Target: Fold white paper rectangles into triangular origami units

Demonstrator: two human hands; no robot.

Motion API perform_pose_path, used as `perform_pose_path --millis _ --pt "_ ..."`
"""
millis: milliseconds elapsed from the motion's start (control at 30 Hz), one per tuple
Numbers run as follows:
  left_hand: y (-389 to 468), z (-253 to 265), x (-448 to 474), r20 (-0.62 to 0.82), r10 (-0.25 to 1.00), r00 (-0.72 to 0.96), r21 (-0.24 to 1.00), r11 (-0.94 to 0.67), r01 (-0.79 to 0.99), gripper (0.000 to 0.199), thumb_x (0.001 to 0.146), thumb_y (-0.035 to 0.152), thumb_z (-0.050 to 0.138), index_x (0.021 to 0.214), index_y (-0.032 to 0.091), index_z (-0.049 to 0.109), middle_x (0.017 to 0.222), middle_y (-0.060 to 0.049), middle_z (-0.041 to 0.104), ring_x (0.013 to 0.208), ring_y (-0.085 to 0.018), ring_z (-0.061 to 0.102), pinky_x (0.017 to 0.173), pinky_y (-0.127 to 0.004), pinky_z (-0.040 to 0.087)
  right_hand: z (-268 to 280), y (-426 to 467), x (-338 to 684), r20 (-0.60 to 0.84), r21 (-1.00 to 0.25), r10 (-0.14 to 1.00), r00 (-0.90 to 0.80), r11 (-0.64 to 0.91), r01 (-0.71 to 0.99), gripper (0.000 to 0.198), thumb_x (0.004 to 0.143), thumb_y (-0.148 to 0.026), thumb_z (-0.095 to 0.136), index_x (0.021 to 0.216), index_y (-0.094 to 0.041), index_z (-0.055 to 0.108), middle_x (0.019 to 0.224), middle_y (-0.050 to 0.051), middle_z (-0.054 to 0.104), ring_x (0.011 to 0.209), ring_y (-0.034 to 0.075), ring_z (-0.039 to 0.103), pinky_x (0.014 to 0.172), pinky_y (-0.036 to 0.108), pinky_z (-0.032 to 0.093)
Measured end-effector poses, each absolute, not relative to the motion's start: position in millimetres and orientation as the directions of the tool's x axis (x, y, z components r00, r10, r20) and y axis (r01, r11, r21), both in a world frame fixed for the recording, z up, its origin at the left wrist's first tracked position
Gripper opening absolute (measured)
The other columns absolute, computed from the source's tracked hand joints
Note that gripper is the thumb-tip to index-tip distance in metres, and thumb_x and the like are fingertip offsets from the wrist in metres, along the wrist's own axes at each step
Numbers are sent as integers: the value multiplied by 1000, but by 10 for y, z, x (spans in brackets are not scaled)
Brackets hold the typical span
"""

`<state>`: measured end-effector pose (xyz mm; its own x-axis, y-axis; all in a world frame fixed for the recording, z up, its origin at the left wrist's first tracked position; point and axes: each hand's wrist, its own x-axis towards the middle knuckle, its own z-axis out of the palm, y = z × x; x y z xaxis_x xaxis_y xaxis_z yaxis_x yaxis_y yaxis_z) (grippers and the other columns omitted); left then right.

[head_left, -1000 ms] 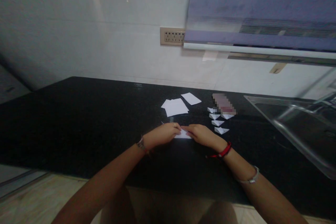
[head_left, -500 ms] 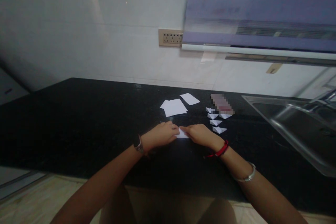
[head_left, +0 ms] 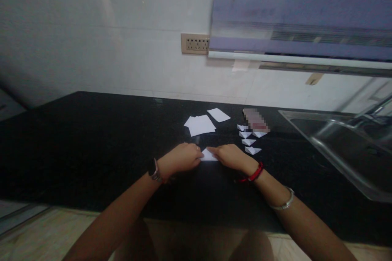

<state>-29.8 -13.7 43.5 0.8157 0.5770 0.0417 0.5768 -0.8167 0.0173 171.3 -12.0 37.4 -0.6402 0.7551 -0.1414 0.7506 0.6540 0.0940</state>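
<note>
A small white piece of folded paper [head_left: 208, 155] lies on the black countertop, showing a triangular outline between my hands. My left hand [head_left: 184, 157] has its curled fingers on the paper's left corner. On the right side, my right hand [head_left: 229, 155] presses the paper with its fingertips, the index finger along the slanted edge. Just beyond are flat white paper sheets [head_left: 202, 125], overlapping, with one more sheet [head_left: 218, 115] behind them. Several small folded paper pieces [head_left: 252, 150] stand to the right of my right hand.
A blurred-out rectangular object [head_left: 256, 120] lies beside the folded pieces. A steel sink [head_left: 333, 142] with a faucet [head_left: 372, 112] is set into the counter [head_left: 92, 151] at right. A socket panel [head_left: 195, 44] and a striped blind [head_left: 294, 16] are at the wall.
My left hand has slid slightly left, so more of the folded paper shows between my hands. My right hand stays on the paper. The whole view has shifted a little.
</note>
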Motion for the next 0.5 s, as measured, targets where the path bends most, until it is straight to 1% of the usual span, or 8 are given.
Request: perform_pose_path --millis 133,233,400,500 --pt "-145 454 -285 22 576 817 32 -817 576 23 82 23 36 85 18 59 83 -5 58 76 -15 53 69 -27 42 318 -106 1735 -114 99 745 -657 667 738 46 82 -14 34 127 -22 31 97 10 62 81 21 60 61 27 42" --pt "-139 449 -283 20 575 818 60 -818 573 22 82 21 37 87 19 59 87 -4 58 78 -14 53 70 -26 42 314 -95 1735 -129 96 739 -661 673 733 49 81 -14 35 128 -24 28 94 9 63 80 21 60 60 27 41" --pt "-115 426 -297 52 562 826 106 -825 555 22 82 21 38 90 18 59 97 -5 55 86 -14 52 76 -25 41 351 -93 1707 -144 81 727 -671 684 725 45 81 -14 33 125 -23 34 89 9 64 79 21 60 60 26 40" --pt "-113 427 -299 50 564 824 120 -823 555 22 82 21 38 90 18 59 95 -5 56 86 -14 51 76 -25 40 352 -96 1713 -149 85 729 -668 683 726 45 81 -14 34 126 -22 34 88 10 64 79 21 60 61 26 40"
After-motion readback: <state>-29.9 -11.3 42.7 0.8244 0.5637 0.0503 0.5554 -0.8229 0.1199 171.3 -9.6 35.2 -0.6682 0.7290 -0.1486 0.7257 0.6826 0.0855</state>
